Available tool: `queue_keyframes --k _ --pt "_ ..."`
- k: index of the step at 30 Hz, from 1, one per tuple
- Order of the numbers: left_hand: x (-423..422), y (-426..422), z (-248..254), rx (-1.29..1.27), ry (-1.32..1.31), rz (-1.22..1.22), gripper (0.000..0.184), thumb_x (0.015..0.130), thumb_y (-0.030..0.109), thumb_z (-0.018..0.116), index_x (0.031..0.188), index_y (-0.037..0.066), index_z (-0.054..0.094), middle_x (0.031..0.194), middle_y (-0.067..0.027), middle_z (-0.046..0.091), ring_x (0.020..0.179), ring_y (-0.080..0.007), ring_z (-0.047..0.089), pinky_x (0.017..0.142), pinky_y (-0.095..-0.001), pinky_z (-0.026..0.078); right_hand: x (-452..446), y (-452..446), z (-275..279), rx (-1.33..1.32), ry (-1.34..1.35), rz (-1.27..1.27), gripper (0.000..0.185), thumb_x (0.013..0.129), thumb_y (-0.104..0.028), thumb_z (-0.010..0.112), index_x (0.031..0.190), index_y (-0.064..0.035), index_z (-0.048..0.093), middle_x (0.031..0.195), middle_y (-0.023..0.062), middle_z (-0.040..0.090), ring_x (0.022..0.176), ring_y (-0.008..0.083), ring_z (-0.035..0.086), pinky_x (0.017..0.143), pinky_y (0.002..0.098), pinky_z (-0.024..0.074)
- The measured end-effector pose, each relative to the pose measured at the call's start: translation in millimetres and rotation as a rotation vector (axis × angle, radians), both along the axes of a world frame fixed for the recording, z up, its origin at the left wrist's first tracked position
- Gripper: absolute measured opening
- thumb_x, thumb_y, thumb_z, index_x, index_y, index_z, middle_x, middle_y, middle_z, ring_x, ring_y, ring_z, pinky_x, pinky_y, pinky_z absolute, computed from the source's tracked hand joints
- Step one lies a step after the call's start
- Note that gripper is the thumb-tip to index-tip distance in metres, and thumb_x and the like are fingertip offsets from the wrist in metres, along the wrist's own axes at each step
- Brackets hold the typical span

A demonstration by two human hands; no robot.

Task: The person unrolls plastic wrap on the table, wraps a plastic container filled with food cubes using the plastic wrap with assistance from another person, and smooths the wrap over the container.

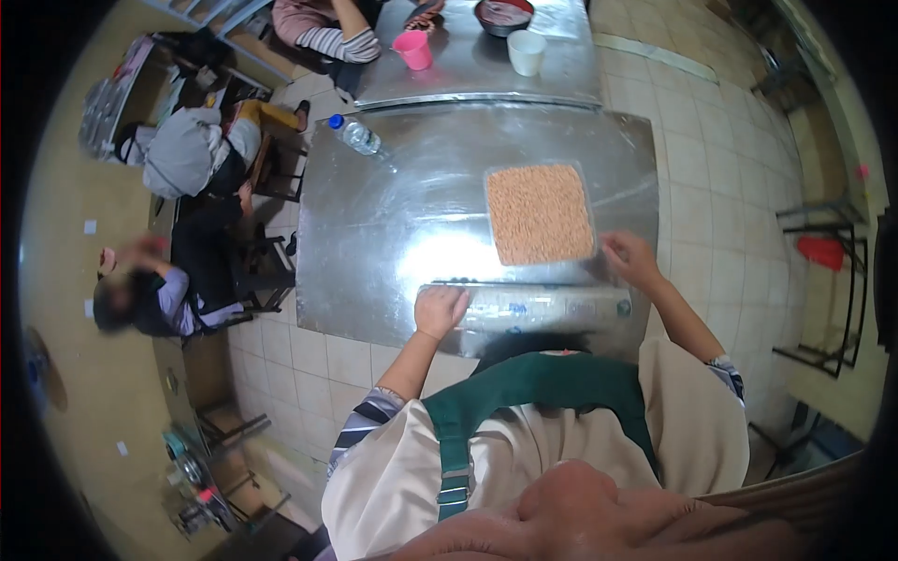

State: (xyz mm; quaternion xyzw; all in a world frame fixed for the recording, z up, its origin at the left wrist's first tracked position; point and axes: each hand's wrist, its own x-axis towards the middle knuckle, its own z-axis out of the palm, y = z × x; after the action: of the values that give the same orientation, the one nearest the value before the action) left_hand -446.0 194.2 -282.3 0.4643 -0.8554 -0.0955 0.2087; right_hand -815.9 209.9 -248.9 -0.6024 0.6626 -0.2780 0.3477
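Along the near edge of the metal table lies a long, shiny, see-through package (543, 309) with faint blue print and a dark upper edge; it looks like a plastic wrap roll or its box. My left hand (440, 310) is closed over its left end. Beyond it sits a square clear tray (593, 251) filled level with small tan pieces, like nuts or beans. My right hand (630, 259) is beside the tray's near right corner, fingers curled together. Whatever those fingers may pinch is too small to make out.
A blue-capped water bottle (355, 135) lies at the table's far left. On the second metal table (468, 79) stand a pink cup (412, 50), a white cup (527, 53) and a dark bowl (504, 16), near another person's arms. Other people sit at the left.
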Motion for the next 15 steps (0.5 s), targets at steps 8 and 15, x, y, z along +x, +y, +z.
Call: queue_keyframes --k 8,15 --pt "6 5 17 0.233 0.102 -0.114 0.031 0.066 0.038 0.063 0.061 0.008 0.058 0.051 -0.0075 0.052 0.048 -0.0238 0.052 0.047 -0.0331 0.041 40 123 8 -0.121 0.395 0.158 0.038 0.071 -0.029 0.059 0.103 -0.0093 0.054 0.108 0.01 0.051 0.101 0.0269 0.046 0.084 0.0399 0.0347" --pt "23 5 37 0.324 -0.129 -0.454 0.029 0.068 0.04 0.059 0.071 0.012 0.062 0.065 -0.0058 0.059 0.06 -0.0248 0.057 0.052 -0.0344 0.044 84 130 -8 -0.248 0.579 -0.052 0.041 0.068 -0.029 0.061 0.103 -0.0109 0.054 0.101 0.0086 0.052 0.095 0.0252 0.047 0.08 0.0391 0.0343"
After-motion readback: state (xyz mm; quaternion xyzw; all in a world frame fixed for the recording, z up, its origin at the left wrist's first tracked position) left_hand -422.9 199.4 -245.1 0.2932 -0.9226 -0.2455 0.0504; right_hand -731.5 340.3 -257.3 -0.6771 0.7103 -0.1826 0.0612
